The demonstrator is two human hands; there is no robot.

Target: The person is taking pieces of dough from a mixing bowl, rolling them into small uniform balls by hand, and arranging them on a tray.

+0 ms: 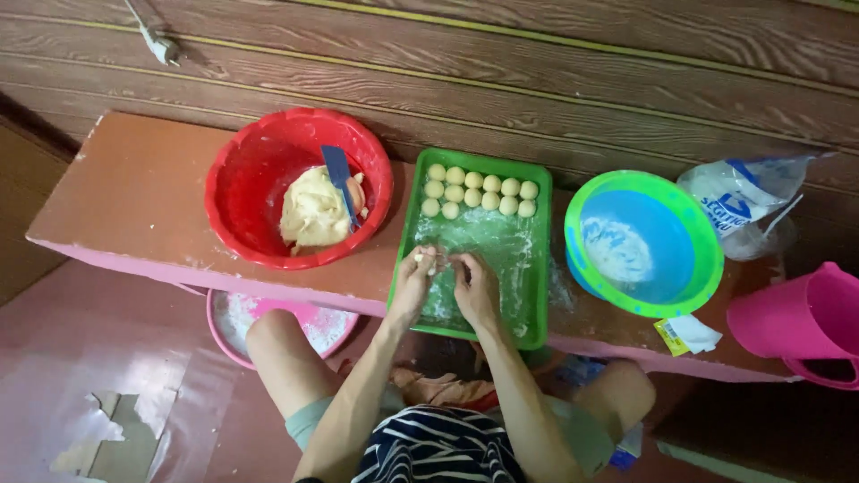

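Observation:
Both my hands are over the near half of a green tray (537,259) dusted with flour. My left hand (414,284) pinches a small piece of pale dough (430,261) between its fingertips, and my right hand (474,288) touches the same piece from the other side. Several round dough balls (481,190) lie in rows at the tray's far end. Left of the tray stands a red bowl (246,179) holding a lump of dough (313,212) with a blue scraper (340,179) stuck in it.
A green-rimmed blue bowl (689,233) with flour sits right of the tray, a plastic flour bag (743,201) behind it and a pink jug (805,322) at far right. A pink basin (234,326) lies under the low table (125,197). My knees flank the tray.

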